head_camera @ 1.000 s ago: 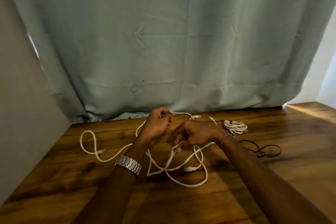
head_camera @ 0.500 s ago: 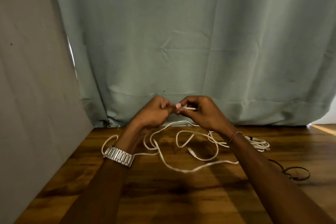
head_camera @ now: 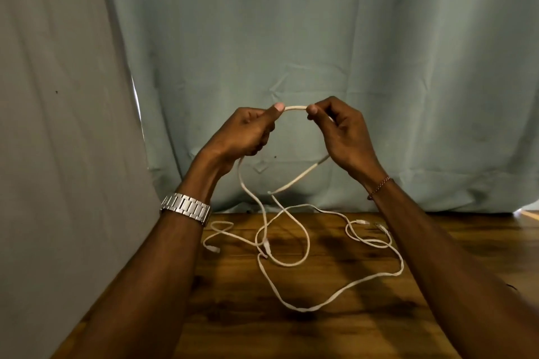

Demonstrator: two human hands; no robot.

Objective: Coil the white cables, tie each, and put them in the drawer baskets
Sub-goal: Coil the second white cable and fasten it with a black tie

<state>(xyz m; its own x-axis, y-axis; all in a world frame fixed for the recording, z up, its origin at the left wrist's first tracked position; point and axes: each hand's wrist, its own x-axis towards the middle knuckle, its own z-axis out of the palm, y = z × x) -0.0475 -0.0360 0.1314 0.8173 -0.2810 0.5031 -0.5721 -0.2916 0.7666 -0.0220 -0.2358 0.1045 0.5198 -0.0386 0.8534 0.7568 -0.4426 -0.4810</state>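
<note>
Plainly, the table [head_camera: 364, 335] is carrying most of the white cable [head_camera: 294, 264] in loose crossed loops; the left hand [head_camera: 245, 134] and right hand [head_camera: 341, 131] are pinching a short raised span, fingers clamped; pulling up is likely to knot the crossings; wall and curtain are crowding left and back; room is lying open nearer.

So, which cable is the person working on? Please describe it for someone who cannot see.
Find the green curtain. Before it, the left hand and right hand pinch one white cable. Only this cable is raised above the wooden table.
</note>
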